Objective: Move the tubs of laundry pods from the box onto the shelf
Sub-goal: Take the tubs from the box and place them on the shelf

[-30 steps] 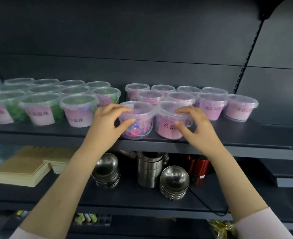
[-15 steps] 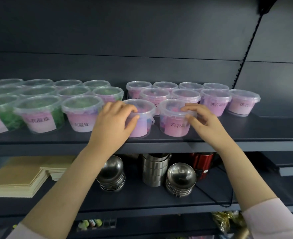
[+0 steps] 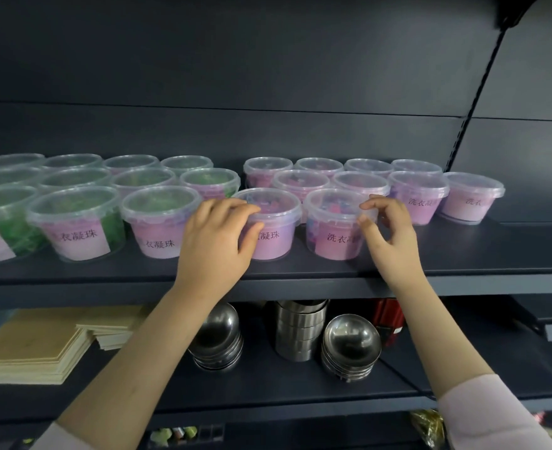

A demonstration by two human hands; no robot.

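— Where are the two front tubs?
— Side by side on the shelf (image 3: 463, 251). The left hand (image 3: 217, 235) curls round the left pink tub (image 3: 277, 222); the right hand (image 3: 391, 232) pinches the right pink tub (image 3: 333, 228) at its rim.

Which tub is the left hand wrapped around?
The front-row pink tub next to the green tubs. The left hand curls round its side; the right hand pinches the rim of the next pink tub.
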